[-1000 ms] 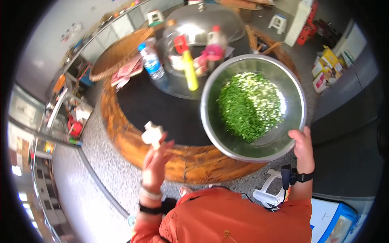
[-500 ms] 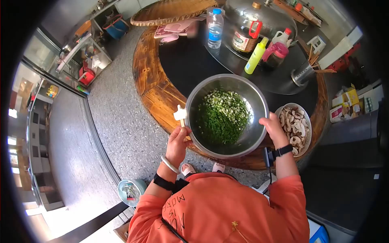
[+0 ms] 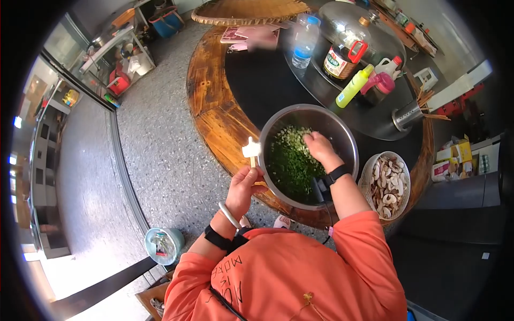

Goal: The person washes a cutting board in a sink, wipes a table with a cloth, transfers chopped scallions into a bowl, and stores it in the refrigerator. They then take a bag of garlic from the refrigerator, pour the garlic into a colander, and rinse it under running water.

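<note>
Upright between the fingers of my left hand (image 3: 244, 184) is a white, uneven ice cream bar (image 3: 249, 147) on a thin stick, just beside the left rim of a large steel bowl (image 3: 350, 142). Finely chopped greens (image 3: 293, 170), with paler white bits toward the far side, fill the bottom of the bowl. My right hand (image 3: 321, 150) reaches down inside it, fingers bent into the pale bits; the fingertips are hidden, so their grip is unclear. A black device (image 3: 321, 190) at my right wrist hangs over the bowl's near right part.
Right of the bowl stands a white basket of sliced mushrooms (image 3: 390, 184). Behind are a water bottle (image 3: 306, 45), a brown sauce jar (image 3: 338, 63), a yellow-green bottle (image 3: 354, 86), a pink-lidded jug (image 3: 378, 85) and a steel chopstick holder (image 3: 407, 116). A woven tray (image 3: 249, 13) lies at the far edge.
My right hand has let go of the bowl's right rim and moved left into the chopped greens. My left hand has come off the rim, still holding the ice cream bar. The view has shifted slightly.
</note>
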Motion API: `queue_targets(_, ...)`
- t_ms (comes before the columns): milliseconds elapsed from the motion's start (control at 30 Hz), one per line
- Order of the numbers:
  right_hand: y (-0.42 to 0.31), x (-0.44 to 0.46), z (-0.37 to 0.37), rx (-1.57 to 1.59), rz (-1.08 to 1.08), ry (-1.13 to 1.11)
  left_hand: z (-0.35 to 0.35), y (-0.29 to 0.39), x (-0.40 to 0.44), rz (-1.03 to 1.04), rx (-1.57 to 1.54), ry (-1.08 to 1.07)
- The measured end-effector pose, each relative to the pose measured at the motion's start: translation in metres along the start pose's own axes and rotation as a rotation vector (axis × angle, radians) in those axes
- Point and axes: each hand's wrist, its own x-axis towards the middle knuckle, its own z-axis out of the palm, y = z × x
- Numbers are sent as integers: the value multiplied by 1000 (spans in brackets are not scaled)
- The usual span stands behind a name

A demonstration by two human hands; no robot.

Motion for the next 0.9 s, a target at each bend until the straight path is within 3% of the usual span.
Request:
queue_targets(133, -50, -25, 5, -80, -116, -142, -4, -3, -1, 5, -23, -15)
queue_targets(267, -85, -78, -8, -301, -361, 63, -1, -1, -7, 54, -63, 0)
queue_targets(367, -66, -39, -20, -406, -247, 61, -1, -2, -12, 66, -67, 36)
queue_targets(400, -55, -23, -17, -353, -199, 210, -2, -3, -13, 74, -65, 42)
queue_targets(467, -26, 10, 1, -156, -298, 332, -2, -8, -13, 84, -76, 29)
queue_targets(533, -32, 15, 17, -96, -224, 175, -1, -8, -12, 87, -91, 28)
queue_targets(667, -53, -23, -6, -107, -412, -171, -5, -12, -17, 62, -66, 40)
queue_targets(800, -11, -9, -28, -366, -298, 214, -4, -17, -18, 91, -74, 7)
queue_targets(900, 18, -6, -18, -357, -323, -19, -4, -19, -17, 81, -83, 17)
